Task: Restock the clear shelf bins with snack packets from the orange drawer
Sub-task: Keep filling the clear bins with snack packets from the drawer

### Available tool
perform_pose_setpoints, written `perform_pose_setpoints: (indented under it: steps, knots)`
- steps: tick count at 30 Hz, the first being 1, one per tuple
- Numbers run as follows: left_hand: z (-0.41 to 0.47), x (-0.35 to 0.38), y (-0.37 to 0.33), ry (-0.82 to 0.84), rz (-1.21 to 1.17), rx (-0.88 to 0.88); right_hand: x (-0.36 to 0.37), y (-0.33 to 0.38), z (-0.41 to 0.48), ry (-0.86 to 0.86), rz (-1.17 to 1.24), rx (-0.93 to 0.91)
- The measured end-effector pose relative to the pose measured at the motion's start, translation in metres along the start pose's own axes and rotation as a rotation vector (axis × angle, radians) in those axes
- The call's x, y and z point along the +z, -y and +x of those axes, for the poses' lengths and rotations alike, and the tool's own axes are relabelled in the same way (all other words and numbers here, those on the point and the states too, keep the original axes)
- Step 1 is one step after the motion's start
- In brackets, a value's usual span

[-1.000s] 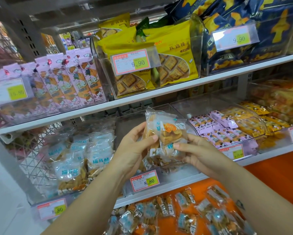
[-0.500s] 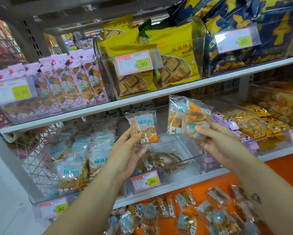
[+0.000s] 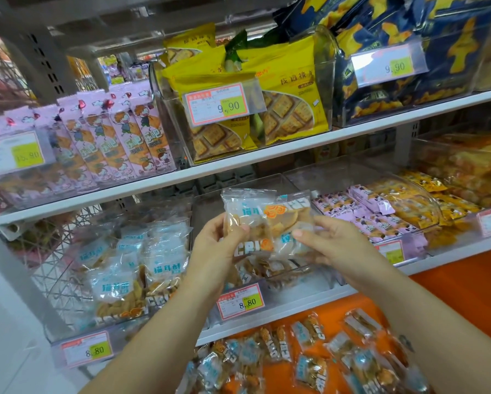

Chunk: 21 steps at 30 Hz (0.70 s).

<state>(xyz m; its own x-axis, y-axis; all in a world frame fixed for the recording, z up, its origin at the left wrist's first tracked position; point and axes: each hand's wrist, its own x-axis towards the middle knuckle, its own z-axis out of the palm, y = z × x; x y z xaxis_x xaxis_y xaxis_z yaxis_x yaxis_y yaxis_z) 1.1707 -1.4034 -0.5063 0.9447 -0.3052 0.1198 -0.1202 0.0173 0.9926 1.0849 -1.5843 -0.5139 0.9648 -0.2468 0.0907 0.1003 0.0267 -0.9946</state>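
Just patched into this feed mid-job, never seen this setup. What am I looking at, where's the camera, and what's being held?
No machine here: a person works with bare hands, filmed by one camera on their head looking forward and down. The left hand and right hand each pinch clear snack packets, overlapped, in front of the middle clear bin on the lower shelf. Below, the orange drawer holds more loose packets.

Yellow biscuit bags [image 3: 291,81] upright between pink packets [image 3: 122,137] and blue bags [image 3: 452,29].
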Motion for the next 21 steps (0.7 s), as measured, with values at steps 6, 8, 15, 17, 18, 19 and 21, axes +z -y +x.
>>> perform_pose_setpoints:
  steps: [6,8,15,17,18,19,21]
  knots:
    - [0.003,-0.011,-0.006,0.016,0.281,0.093,-0.015,0.024,-0.008,0.003,-0.355,-0.162]
    - [0.004,-0.011,-0.009,0.084,0.311,0.062,-0.013,0.026,-0.008,-0.034,-0.418,-0.175]
    - [-0.003,-0.004,-0.017,0.334,0.027,-0.144,-0.008,0.025,-0.008,-0.016,-0.208,-0.153]
    - [-0.006,-0.004,-0.017,0.366,0.006,-0.158,-0.01,0.028,-0.01,0.048,-0.352,-0.166]
    - [-0.007,-0.004,-0.017,0.375,0.017,-0.16,-0.01,0.03,-0.012,0.075,-0.425,-0.175]
    - [-0.008,-0.004,-0.018,0.379,0.028,-0.163,-0.009,0.03,-0.012,0.086,-0.47,-0.191]
    - [-0.01,-0.004,-0.018,0.391,0.044,-0.169,-0.008,0.03,-0.012,0.055,-0.477,-0.233]
